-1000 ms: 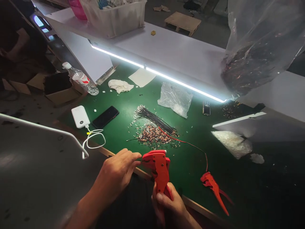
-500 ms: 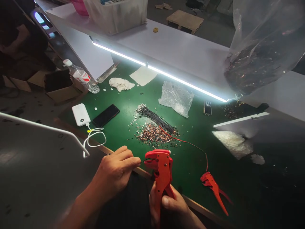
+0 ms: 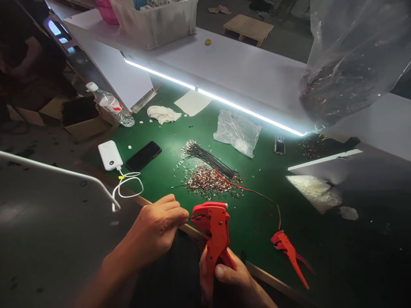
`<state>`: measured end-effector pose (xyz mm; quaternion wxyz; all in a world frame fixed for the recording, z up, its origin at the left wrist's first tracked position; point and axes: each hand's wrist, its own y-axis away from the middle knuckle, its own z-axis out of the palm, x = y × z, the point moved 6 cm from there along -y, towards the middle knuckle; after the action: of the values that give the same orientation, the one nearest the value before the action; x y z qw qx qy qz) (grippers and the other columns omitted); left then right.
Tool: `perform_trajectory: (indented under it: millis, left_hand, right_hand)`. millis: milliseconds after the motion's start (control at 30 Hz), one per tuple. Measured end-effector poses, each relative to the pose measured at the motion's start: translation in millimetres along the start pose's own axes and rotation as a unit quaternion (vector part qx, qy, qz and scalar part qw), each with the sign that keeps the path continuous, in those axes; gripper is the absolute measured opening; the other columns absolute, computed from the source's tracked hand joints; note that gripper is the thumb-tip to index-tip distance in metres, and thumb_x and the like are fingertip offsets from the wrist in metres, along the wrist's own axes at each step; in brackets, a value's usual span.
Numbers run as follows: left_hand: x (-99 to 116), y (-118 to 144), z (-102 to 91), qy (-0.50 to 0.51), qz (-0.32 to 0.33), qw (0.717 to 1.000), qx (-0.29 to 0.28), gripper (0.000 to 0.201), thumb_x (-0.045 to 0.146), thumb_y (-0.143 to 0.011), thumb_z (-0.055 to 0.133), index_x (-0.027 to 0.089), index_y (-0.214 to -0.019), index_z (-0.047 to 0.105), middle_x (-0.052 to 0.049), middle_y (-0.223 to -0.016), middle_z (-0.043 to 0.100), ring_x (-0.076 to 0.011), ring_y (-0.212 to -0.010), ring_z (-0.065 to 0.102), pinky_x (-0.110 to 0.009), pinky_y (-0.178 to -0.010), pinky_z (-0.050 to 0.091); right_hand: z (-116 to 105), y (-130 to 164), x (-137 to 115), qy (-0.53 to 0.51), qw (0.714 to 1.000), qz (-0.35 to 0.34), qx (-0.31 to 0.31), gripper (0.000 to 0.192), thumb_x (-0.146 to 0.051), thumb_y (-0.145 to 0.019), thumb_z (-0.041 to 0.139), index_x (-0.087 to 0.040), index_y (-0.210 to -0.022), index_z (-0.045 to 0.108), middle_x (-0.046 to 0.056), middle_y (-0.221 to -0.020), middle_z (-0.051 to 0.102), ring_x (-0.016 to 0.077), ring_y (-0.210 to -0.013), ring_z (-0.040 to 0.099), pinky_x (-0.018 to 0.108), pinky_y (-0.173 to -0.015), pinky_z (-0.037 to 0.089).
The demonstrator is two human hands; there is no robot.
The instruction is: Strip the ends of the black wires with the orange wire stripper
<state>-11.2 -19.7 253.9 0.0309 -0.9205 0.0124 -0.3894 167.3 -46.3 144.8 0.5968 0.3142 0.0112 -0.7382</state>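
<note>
My left hand point(image 3: 162, 220) pinches a thin black wire point(image 3: 192, 217) between thumb and fingertips. The wire's far end reaches into the jaws of a red wire stripper point(image 3: 216, 233). Wrapped round the stripper's handles is my right hand point(image 3: 229, 273), its thumb on the near handle. Beyond the tool lies a bundle of black wires point(image 3: 212, 159) with pale ends. Beside that bundle spreads a heap of copper-tipped wire scraps point(image 3: 208, 182). A second red wire stripper point(image 3: 290, 254) lies on the green table at the right, with a red and dark cord point(image 3: 257, 191) running near it.
On the green tabletop point(image 3: 167, 171) are a phone point(image 3: 143, 156), a white power bank point(image 3: 109, 155), a bottle point(image 3: 111, 105), a crumpled cloth point(image 3: 163, 114) and a plastic bag point(image 3: 237, 132). A light bar point(image 3: 250, 111) crosses below the shelf. Another person's arm point(image 3: 30, 55) shows at the far left.
The stripper and my right hand have shifted slightly left. My left hand is nearly still, keeping its pinch on the wire.
</note>
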Motion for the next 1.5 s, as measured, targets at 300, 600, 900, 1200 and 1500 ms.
perform_trajectory:
  millis: [300,600,900,1200,1500]
  left_hand:
    - [3,-2,-1.3,0.013,0.004,1.0,-0.023,0.031,0.002,-0.086,0.043,0.019,-0.074,0.066,-0.001,-0.061,0.055,-0.0146,-0.065,0.046,-0.026,-0.056,0.038]
    - [9,-5,-6.9,-0.013,0.003,0.999,-0.037,0.033,0.006,-0.088,0.042,0.021,-0.08,0.071,-0.001,-0.059,0.055,-0.0143,-0.064,0.046,-0.024,-0.055,0.038]
    - [-2,-2,-6.6,-0.054,-0.026,0.998,-0.023,0.027,0.008,-0.089,0.047,0.019,-0.073,0.065,0.001,-0.062,0.052,-0.0133,-0.064,0.044,-0.025,-0.055,0.034]
    - [-8,0,-1.9,-0.001,-0.068,0.998,0.017,0.016,0.017,-0.094,0.051,0.021,-0.087,0.066,0.002,-0.072,0.061,-0.0096,-0.066,0.056,-0.022,-0.06,0.042]
    - [-10,2,1.8,-0.06,-0.059,0.995,0.058,0.019,0.016,-0.091,0.051,0.021,-0.081,0.066,0.002,-0.066,0.06,-0.0105,-0.061,0.054,-0.022,-0.055,0.042]
  right_hand:
    - [4,-1,-4,0.007,1.0,-0.002,-0.025,0.04,-0.051,-0.078,0.069,-0.013,-0.085,0.058,-0.001,-0.052,0.057,0.0112,-0.043,0.052,0.024,-0.048,0.049]
    - [-2,-1,-1,0.016,1.0,-0.004,-0.005,0.043,-0.054,-0.076,0.071,-0.015,-0.08,0.054,-0.004,-0.048,0.052,0.008,-0.036,0.046,0.02,-0.039,0.044]
    - [-1,0,-4,0.022,0.999,-0.038,0.029,0.045,-0.058,-0.079,0.066,-0.014,-0.08,0.055,-0.005,-0.042,0.05,0.0064,-0.029,0.039,0.016,-0.031,0.036]
    - [-11,-6,-7,0.015,0.998,-0.051,0.031,0.044,-0.056,-0.084,0.063,-0.014,-0.073,0.055,-0.006,-0.039,0.046,0.0058,-0.028,0.035,0.015,-0.03,0.031]
    - [-11,-9,-11,0.035,0.999,0.009,0.032,0.062,-0.073,-0.075,0.054,-0.014,-0.094,0.054,0.004,-0.064,0.061,0.0181,-0.053,0.06,0.03,-0.052,0.049]
